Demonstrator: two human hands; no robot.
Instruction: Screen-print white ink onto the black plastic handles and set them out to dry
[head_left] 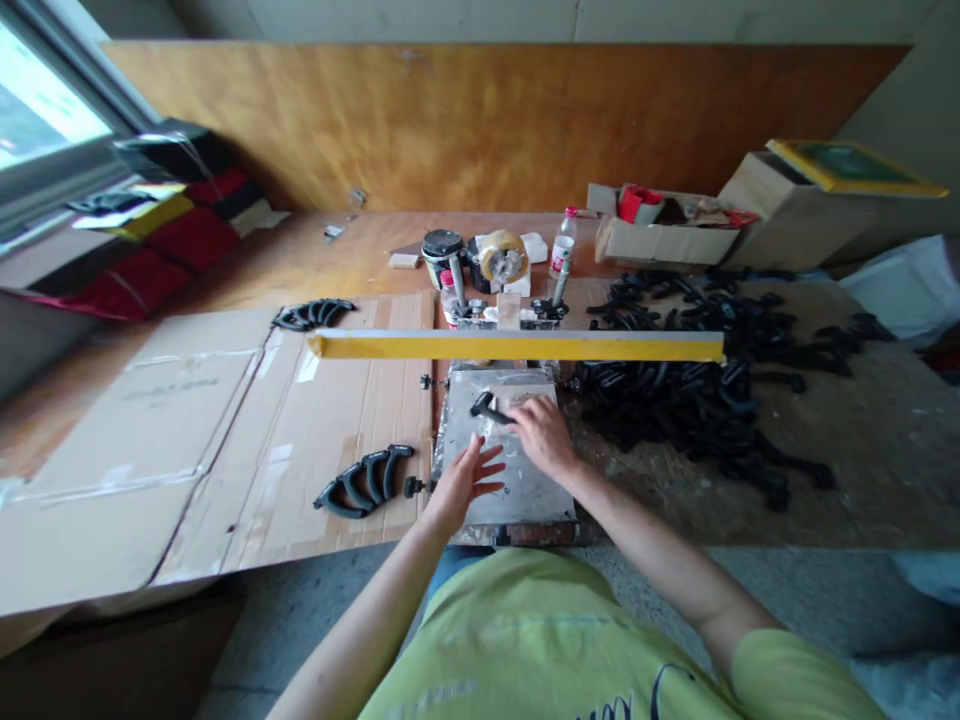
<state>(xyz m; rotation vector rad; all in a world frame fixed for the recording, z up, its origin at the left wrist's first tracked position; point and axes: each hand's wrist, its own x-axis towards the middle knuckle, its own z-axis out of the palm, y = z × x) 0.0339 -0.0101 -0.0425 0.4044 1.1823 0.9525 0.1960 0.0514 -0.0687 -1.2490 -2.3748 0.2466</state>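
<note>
My right hand [544,435] is closed on one end of a black curved handle [489,408], above the grey metal plate [525,495]. The handle's wider end points left, away from my fingers. Just below and to the left of it, my left hand [459,485] hovers over the plate with fingers spread and nothing in it. A long yellow-sided bar [517,348], part of a screen frame, crosses above the plate's far edge. On the cardboard at left lie two rows of similar black handles, a near row [364,482] and a far row [315,314].
A big heap of black handles [675,400] spreads over the table at right. Behind the bar stand a dark tub [442,255], a tape roll [504,258] and a bottle [562,243]. An open carton [671,242] sits at back right. Black knobs [412,487] jut out beside the plate.
</note>
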